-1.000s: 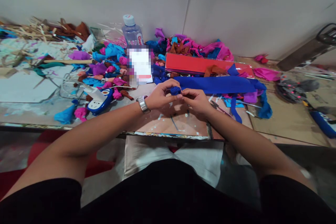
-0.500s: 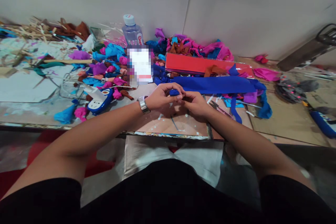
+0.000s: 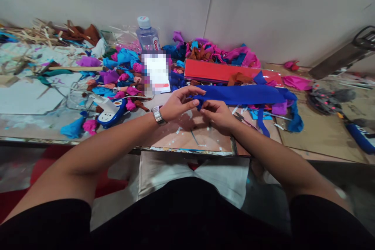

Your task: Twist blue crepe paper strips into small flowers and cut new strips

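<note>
Just by the tips of the spread left hand (image 3: 179, 103), the right hand (image 3: 219, 114) pinches blue fabric (image 3: 200, 104).

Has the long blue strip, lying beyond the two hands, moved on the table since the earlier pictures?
No. The blue strip shows no visible shift in any direction; it lies just in front of the red packet, as before.

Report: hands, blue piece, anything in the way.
Left hand partly open at blue piece. Right hand at its lower end, grip unclear. Blue strip just beyond right hand.
</note>
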Demonstrator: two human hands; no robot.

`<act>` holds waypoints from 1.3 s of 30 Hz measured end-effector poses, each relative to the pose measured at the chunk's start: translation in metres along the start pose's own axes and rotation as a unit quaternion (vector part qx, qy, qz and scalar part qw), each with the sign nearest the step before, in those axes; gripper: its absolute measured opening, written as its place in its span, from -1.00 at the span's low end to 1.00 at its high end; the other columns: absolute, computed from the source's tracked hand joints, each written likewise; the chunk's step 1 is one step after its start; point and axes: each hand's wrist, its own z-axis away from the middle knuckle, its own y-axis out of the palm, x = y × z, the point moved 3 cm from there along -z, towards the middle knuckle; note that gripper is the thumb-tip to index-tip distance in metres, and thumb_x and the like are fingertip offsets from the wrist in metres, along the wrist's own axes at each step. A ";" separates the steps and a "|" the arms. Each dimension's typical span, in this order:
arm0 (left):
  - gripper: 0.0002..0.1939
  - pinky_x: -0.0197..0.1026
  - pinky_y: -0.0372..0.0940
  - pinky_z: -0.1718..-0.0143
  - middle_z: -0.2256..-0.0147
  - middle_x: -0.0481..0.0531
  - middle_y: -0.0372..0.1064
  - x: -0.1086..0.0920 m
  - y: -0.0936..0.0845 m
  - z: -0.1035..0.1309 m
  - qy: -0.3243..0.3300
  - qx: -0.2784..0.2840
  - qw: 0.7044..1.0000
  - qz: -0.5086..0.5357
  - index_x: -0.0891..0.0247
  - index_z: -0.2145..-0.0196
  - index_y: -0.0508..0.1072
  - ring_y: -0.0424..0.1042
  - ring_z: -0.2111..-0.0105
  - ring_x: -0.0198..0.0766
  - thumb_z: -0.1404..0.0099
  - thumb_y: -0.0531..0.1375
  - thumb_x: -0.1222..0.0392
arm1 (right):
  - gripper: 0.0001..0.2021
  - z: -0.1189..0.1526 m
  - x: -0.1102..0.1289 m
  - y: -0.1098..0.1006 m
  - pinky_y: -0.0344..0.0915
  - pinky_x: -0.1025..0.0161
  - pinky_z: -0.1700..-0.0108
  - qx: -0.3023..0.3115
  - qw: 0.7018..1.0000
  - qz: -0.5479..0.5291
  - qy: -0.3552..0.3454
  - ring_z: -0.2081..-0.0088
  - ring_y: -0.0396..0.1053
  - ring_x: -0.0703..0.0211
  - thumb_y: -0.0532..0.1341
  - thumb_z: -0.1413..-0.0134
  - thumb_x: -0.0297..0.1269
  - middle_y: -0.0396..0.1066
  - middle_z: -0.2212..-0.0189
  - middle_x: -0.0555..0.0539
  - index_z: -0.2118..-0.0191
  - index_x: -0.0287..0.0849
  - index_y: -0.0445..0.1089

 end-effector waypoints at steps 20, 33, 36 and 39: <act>-0.58 -0.16 0.45 0.01 -0.04 0.17 0.59 -0.005 -0.001 -0.002 0.096 0.012 0.988 -0.118 0.11 -0.12 0.62 0.57 -0.03 -0.16 -0.33 0.42 0.02 | -0.52 -0.002 0.007 -0.002 0.18 0.31 0.39 -0.013 1.000 0.013 -0.012 0.46 0.25 0.28 0.50 0.03 0.15 0.37 0.50 0.05 0.36 -0.18 0.44; -0.22 -0.18 0.48 0.13 -0.15 0.26 0.44 0.011 0.000 -0.003 0.006 -0.019 0.998 -0.057 0.17 -0.28 0.35 0.55 0.07 -0.18 -0.21 0.49 -0.07 | -0.58 -0.003 0.003 -0.004 0.16 0.32 0.44 -0.042 0.999 -0.001 -0.012 0.51 0.24 0.31 0.50 -0.03 0.09 0.38 0.55 0.08 0.35 -0.17 0.45; -0.39 -0.24 0.44 0.31 0.07 0.16 0.48 0.017 0.002 -0.003 -0.075 -0.005 0.996 -0.041 0.25 -0.02 0.39 0.51 0.30 -0.31 -0.19 0.49 -0.11 | -0.57 -0.005 0.005 -0.007 0.24 0.30 0.42 -0.065 0.997 -0.005 -0.033 0.51 0.31 0.29 0.52 0.03 0.09 0.45 0.50 0.04 0.36 -0.17 0.46; -0.50 -0.30 0.34 0.41 0.31 0.03 0.48 0.018 0.008 0.001 -0.161 0.038 0.984 -0.060 0.30 0.19 0.44 0.44 0.43 -0.35 -0.23 0.44 -0.17 | -0.57 -0.007 0.004 -0.011 0.24 0.29 0.45 -0.101 0.994 -0.001 -0.035 0.51 0.33 0.27 0.54 0.07 0.09 0.46 0.52 0.03 0.37 -0.17 0.48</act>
